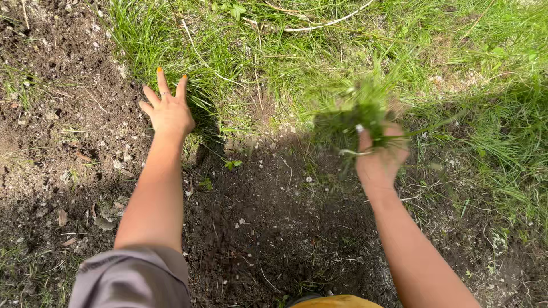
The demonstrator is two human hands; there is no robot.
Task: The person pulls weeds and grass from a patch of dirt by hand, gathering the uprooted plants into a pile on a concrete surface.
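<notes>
Your right hand (379,157) is clenched around a clump of pulled grass (357,117), held up over the edge where bare soil (268,222) meets the turf; it's blurred. Your left hand (168,111) is open, fingers spread flat at the base of a grass tuft (142,45). That stuff looks light, floppy and easy to tear, so gripping low near the roots seems best. All around it's dark crumbly dirt, patchy lawn (456,74), half in shadow.

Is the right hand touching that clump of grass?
Touching. The head view shows the right hand closed around the grass clump, fingers wrapped over the blades, though motion blur softens the clump's edges.
</notes>
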